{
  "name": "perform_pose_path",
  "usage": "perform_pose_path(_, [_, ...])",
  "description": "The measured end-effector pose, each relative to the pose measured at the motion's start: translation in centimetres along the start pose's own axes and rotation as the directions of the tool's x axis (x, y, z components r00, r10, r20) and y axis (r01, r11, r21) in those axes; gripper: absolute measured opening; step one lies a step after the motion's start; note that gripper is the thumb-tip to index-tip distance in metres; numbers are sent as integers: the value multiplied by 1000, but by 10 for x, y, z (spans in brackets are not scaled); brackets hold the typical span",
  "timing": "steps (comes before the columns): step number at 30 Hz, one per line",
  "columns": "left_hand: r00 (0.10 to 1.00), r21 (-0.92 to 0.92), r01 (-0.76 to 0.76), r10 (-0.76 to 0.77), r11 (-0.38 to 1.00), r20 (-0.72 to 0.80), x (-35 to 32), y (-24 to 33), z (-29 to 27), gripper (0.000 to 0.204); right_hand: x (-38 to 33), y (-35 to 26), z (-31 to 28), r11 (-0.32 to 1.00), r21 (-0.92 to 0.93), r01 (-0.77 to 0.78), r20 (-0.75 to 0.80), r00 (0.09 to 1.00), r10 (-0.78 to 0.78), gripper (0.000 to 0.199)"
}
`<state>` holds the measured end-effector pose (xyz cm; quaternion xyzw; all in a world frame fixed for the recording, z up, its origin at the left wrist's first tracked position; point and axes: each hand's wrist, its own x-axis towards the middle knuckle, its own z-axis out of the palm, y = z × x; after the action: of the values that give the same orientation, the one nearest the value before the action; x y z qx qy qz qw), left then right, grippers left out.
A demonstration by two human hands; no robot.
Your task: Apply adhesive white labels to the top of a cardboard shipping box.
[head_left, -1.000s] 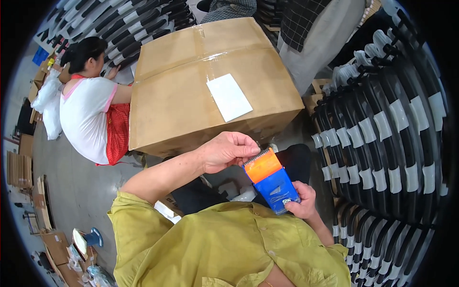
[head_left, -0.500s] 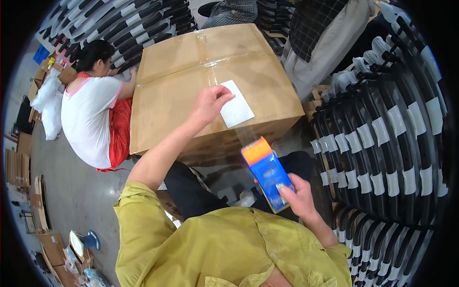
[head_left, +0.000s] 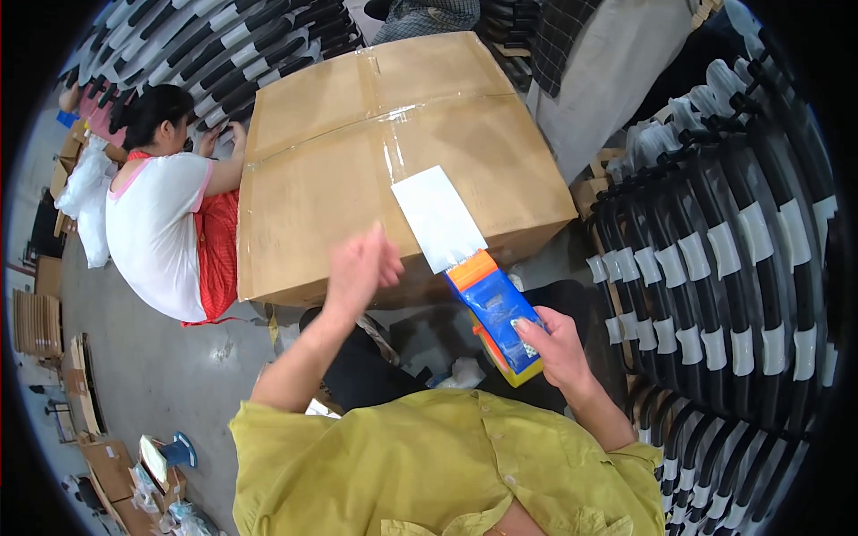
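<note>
Holding a blue-and-orange tape dispenser (head_left: 500,313), the right hand (head_left: 552,344) has its grip closed around the near end of the body, thumb on the upper face. The tool slants away from the wearer, toothed orange end foremost; the rear hold probably keeps fingers clear of the teeth and lets the wrist set the angle.

White sheet (head_left: 438,214): flat on top of the large brown carton (head_left: 313,205), near end jutting a little past the front edge. That overhang likely explains why the orange end can meet it there; whether the two press together cannot be told.

Left hand (head_left: 362,263): by the carton's front edge, left of the sheet, apart from sheet and dispenser. Blurred; nothing visible in its grip, and whether the fingers are closed cannot be told. Standing off, it leaves the sheet unobstructed.

Carton top is broad and level-looking, apparently serving as a support within easy reach. Black tubes with white wrappings (head_left: 715,250) stand in rows to the right, clear of the right arm. Co-worker in a white shirt (head_left: 156,223) sits low at the carton's left.
</note>
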<state>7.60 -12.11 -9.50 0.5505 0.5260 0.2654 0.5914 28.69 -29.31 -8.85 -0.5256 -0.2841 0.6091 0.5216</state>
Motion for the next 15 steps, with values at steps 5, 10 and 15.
perform_pose_path(5, [859,-364,443,-270,819,436,-21,-27,42,56,-30,16,-10,998,-54,-29,5,1000,29,24])
perform_pose_path(10, [962,-514,225,-105,828,252,-24,-24,69,36,-48,27,-4,997,-68,26,-1,1000,-26,28])
perform_pose_path(15, [982,-613,141,-29,777,188,-21,5,57,31,-78,20,-5,967,-232,110,-12,993,-116,30])
